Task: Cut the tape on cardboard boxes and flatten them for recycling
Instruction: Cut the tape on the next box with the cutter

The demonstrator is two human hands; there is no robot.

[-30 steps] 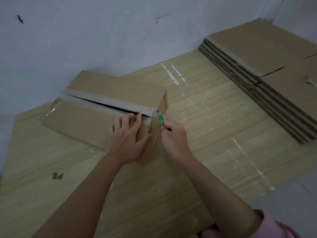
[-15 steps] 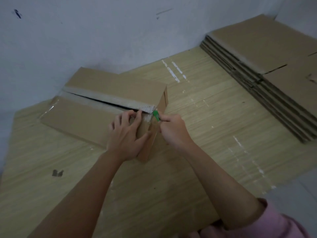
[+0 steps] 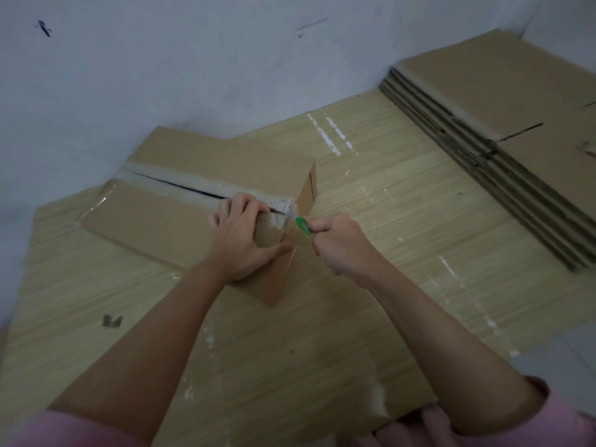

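A brown cardboard box (image 3: 167, 221) lies on the wooden floor against the white wall. A dark slit runs along its taped top seam (image 3: 193, 185). My left hand (image 3: 240, 240) presses on the near flap, fingers curled over the seam's right end and the thumb on the box's end face. My right hand (image 3: 342, 243) grips a green cutter (image 3: 303, 225), whose tip touches the crumpled clear tape at the box's top right corner.
A stack of flattened cardboard boxes (image 3: 503, 146) lies at the right, in the room's corner. White tape scraps mark the wooden floor (image 3: 403, 227). A small dark scrap (image 3: 112, 321) lies at the left. The white wall (image 3: 161, 75) stands right behind the box.
The cutter moved from the box's end face up to the top corner, then slightly back to the right. My left hand has stayed pressed on the box.
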